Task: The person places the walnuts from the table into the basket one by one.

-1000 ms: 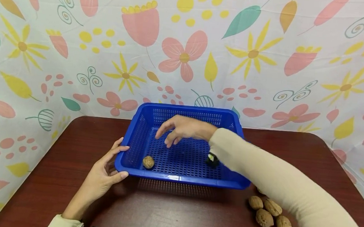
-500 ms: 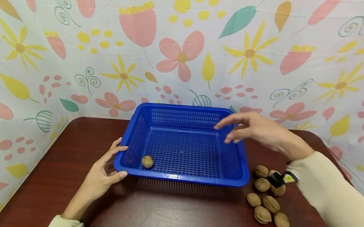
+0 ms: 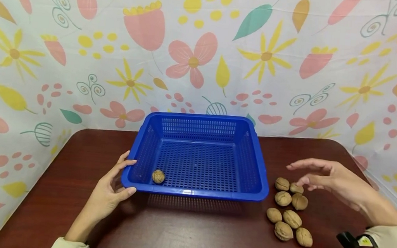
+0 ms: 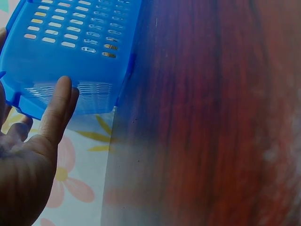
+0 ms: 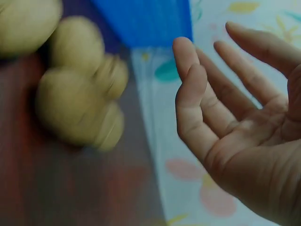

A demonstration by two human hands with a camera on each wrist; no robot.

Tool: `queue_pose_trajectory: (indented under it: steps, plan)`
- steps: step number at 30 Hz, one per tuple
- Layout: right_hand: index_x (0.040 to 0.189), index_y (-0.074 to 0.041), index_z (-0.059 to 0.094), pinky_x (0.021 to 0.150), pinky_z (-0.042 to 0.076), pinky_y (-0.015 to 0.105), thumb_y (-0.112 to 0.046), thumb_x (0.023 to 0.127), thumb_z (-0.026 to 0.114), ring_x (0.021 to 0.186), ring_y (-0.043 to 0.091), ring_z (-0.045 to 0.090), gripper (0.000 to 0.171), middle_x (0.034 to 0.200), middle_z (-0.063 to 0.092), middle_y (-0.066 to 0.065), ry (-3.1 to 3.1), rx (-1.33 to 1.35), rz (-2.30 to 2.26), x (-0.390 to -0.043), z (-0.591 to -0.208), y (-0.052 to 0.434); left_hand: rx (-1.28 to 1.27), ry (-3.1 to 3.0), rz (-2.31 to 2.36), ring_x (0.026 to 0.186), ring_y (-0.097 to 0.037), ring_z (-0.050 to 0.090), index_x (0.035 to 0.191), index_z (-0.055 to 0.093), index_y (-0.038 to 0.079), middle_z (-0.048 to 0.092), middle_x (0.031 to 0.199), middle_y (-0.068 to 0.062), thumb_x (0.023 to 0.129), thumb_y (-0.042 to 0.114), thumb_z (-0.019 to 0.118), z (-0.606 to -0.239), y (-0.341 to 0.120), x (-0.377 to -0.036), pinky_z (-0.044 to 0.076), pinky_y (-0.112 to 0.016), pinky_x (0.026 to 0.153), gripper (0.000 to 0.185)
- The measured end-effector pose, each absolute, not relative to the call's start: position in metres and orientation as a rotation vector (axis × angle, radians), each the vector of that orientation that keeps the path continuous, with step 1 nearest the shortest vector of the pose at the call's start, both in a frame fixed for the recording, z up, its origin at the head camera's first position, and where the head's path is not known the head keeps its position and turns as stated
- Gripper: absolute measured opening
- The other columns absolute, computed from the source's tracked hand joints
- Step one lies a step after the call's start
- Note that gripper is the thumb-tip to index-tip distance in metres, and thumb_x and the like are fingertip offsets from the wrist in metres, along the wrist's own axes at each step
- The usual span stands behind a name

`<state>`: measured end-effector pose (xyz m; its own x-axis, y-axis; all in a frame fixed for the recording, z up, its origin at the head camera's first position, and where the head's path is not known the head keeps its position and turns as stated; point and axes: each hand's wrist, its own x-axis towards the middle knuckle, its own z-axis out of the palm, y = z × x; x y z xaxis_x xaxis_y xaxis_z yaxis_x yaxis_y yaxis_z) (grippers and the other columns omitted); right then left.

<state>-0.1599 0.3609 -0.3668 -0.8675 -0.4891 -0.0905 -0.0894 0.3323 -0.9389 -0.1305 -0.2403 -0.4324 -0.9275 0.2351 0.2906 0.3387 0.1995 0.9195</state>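
Above walnuts (image 3: 291, 214), right hand (image 3: 334, 180), empty.

Head view: high, front-facing, looks down on whole surface (image 3: 190, 232). Left wrist view: close on basket (image 4: 75, 52) corner. Right wrist view: close, blurred walnuts (image 5: 75, 94); all share basket.

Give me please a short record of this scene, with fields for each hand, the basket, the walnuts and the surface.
left hand: open, fingers and thumb resting against the near left corner of the blue basket
right hand: open, empty, fingers spread, hovering above the walnut pile
blue basket: perforated plastic, upright, on the table
walnut in basket: one, at the near left corner of the floor
walnut pile: seven loose walnuts on the table, right of the basket
table: dark red-brown wood
backdrop: white cloth with flower print
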Motion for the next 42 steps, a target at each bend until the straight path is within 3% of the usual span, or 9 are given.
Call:
queue_pose_trajectory:
  steps: [7,10,14,18,21,27,42]
  plan:
    - [0.147,-0.001,0.053,0.07,0.056,0.037,0.008,0.104,0.047,0.099,0.02,0.073,0.044,0.136,0.07,-0.007,2.179,-0.573,-1.607,-0.161,-0.401,0.393,-0.598,-2.331,-1.866,0.128,-0.001,0.058,0.15,0.048,-0.002,0.017,0.175,-0.012,0.092,-0.011,0.07,-0.432,-0.241,-0.13,0.056,-0.018,0.092,0.063]
    - [0.148,0.002,0.051,0.064,0.053,0.038,0.012,0.103,0.044,0.095,0.018,0.071,0.047,0.141,0.068,-0.002,2.124,-0.629,-1.643,-0.164,-0.414,0.404,-0.604,-2.327,-1.873,0.129,-0.001,0.058,0.15,0.047,-0.002,0.015,0.175,-0.015,0.092,-0.011,0.07,-0.432,-0.241,-0.13,0.056,-0.018,0.092,0.063]
    - [0.148,0.005,0.049,0.06,0.047,0.043,0.015,0.101,0.043,0.082,0.021,0.065,0.048,0.137,0.07,0.005,2.063,-0.663,-1.668,-0.17,-0.425,0.411,-0.607,-2.322,-1.877,0.129,-0.001,0.058,0.15,0.047,-0.002,0.015,0.175,-0.016,0.092,-0.011,0.069,-0.433,-0.241,-0.13,0.056,-0.018,0.092,0.062]
    - [0.145,0.006,0.051,0.056,0.042,0.045,0.014,0.101,0.046,0.065,0.033,0.047,0.046,0.133,0.071,0.002,2.075,-0.652,-1.636,-0.176,-0.431,0.411,-0.607,-2.322,-1.879,0.129,-0.001,0.058,0.15,0.047,-0.002,0.014,0.175,-0.017,0.092,-0.011,0.069,-0.434,-0.241,-0.131,0.055,-0.018,0.092,0.062]
    - [0.144,0.006,0.054,0.051,0.04,0.044,0.012,0.101,0.049,0.062,0.037,0.041,0.044,0.13,0.071,-0.004,2.097,-0.636,-1.575,-0.18,-0.434,0.409,-0.612,-2.319,-1.885,0.128,-0.002,0.059,0.15,0.047,-0.001,0.014,0.175,-0.016,0.092,-0.012,0.069,-0.435,-0.242,-0.131,0.056,-0.018,0.092,0.063]
    - [0.143,0.009,0.053,0.049,0.037,0.046,0.011,0.102,0.048,0.062,0.04,0.037,0.042,0.103,0.069,-0.007,2.012,-0.718,-1.517,-0.189,-0.437,0.406,-0.631,-2.303,-1.898,0.128,-0.003,0.059,0.15,0.047,-0.002,0.014,0.175,-0.014,0.092,-0.012,0.069,-0.438,-0.242,-0.132,0.056,-0.019,0.09,0.063]
    - [0.136,0.001,0.063,0.05,0.048,0.039,0.012,0.101,0.051,0.063,0.032,0.05,0.038,0.103,0.071,-0.01,2.059,-0.774,-1.474,-0.194,-0.442,0.405,-0.593,-2.337,-1.873,0.128,-0.002,0.058,0.151,0.047,-0.001,0.012,0.175,-0.02,0.093,-0.01,0.069,-0.437,-0.241,-0.132,0.056,-0.019,0.092,0.063]
